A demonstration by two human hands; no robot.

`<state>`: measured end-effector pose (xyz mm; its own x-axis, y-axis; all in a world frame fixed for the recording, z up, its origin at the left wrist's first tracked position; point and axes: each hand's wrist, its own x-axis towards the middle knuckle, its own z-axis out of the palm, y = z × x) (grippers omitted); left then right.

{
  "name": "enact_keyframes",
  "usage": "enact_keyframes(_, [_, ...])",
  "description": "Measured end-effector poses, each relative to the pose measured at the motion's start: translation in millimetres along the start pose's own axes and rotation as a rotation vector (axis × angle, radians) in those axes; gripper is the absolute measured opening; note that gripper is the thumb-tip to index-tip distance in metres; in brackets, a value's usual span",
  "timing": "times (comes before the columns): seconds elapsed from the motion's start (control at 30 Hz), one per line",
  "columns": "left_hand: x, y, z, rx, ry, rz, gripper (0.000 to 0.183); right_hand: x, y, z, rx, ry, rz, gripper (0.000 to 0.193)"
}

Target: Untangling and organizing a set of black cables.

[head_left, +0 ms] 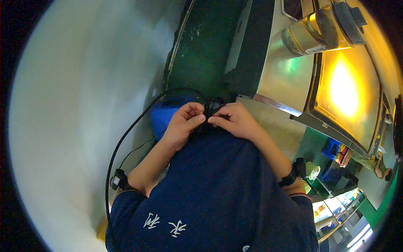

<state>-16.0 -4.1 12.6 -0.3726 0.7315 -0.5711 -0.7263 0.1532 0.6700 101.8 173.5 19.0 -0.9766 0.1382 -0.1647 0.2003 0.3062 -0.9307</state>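
Observation:
A small tangle of black cable [215, 104] sits between my two hands, in front of my dark blue shirt. My left hand [184, 122] is closed, its thumb and curled fingers pinching the tangle from the left. From the other side my right hand [237, 121] pinches it too, thumb against bent fingers. The strands right at the fingertips are dark and hard to tell apart. A thicker black cable [126, 134] arcs from the tangle to the left and down past my left arm. Black bands with small devices circle both my arms.
Just behind my left hand is a blue object [163, 119], partly hidden. A pale wall [84, 105] fills the left. At the right stands a metal machine with a glowing yellow panel [346, 92]; a clear bottle with a dark lid [321, 31] lies across its top in this view.

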Motion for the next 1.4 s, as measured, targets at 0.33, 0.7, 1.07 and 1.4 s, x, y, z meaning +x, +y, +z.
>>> enact_keyframes(0.33, [7.5, 12.6, -1.1, 0.584, 0.002, 0.353, 0.018, 8.1, 9.7, -4.0, -0.045, 0.004, -0.064, 0.018])
enact_keyframes(0.7, [-4.4, 19.9, 4.5, 0.962, -0.053, 0.406, 0.027, 12.6, -2.1, -7.1, -0.094, -0.062, -0.117, 0.019])
enact_keyframes(1.07, [-4.3, 4.3, -16.9, 0.338, -0.261, 0.100, 0.019, 21.7, -21.8, -7.3, -0.324, -0.043, 0.246, 0.040])
enact_keyframes(1.4, [1.8, 1.7, -22.2, -0.074, -0.122, 0.122, 0.012, -12.3, 14.7, -12.3, 0.275, 0.053, 0.206, 0.019])
